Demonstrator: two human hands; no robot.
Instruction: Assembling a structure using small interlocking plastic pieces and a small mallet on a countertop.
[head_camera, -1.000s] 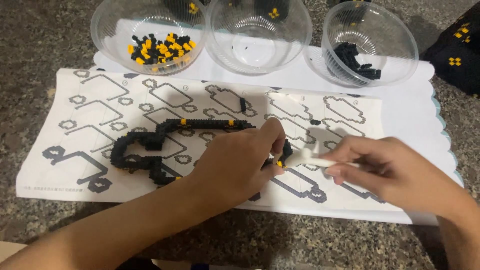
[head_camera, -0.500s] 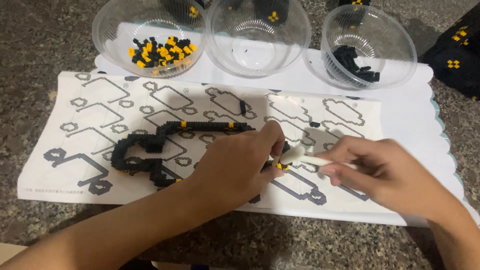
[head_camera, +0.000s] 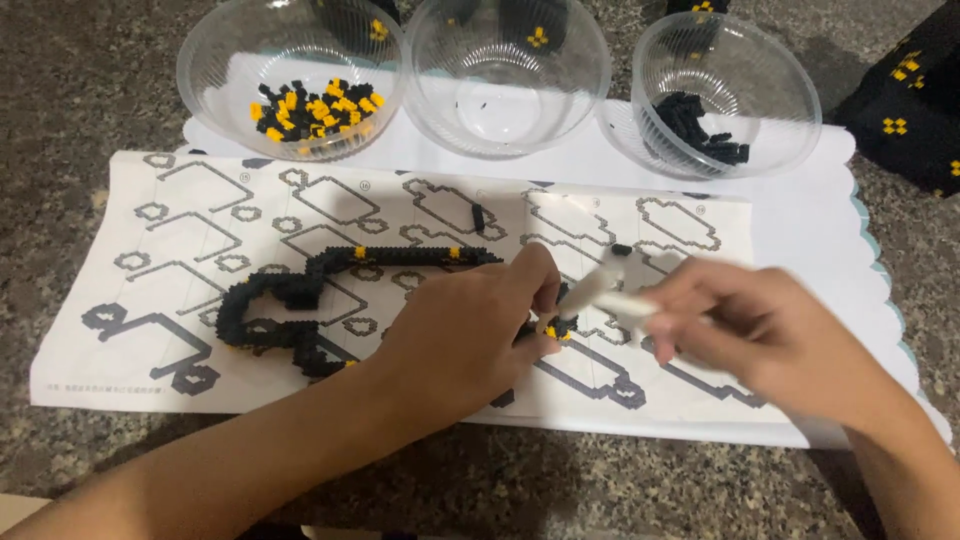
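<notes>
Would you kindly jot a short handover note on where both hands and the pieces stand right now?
Left hand: pinching the black-and-yellow brick chain at its right end.
Right hand: gripping a white tool, its tip at that end.
Things: the chain lies on the instruction sheet; left bowl holds yellow and black bricks, middle bowl is almost empty, right bowl holds black bricks.
Done: long curled chain joined.
Left: loose bricks remain in the bowls.

The table (head_camera: 90, 90) is dark speckled stone. A white mat (head_camera: 800, 215) with a scalloped edge lies on it. On the mat stand three clear bowls (head_camera: 510, 75) in a row and, nearer, a printed sheet (head_camera: 150, 250) of outline diagrams, spread flat.
</notes>
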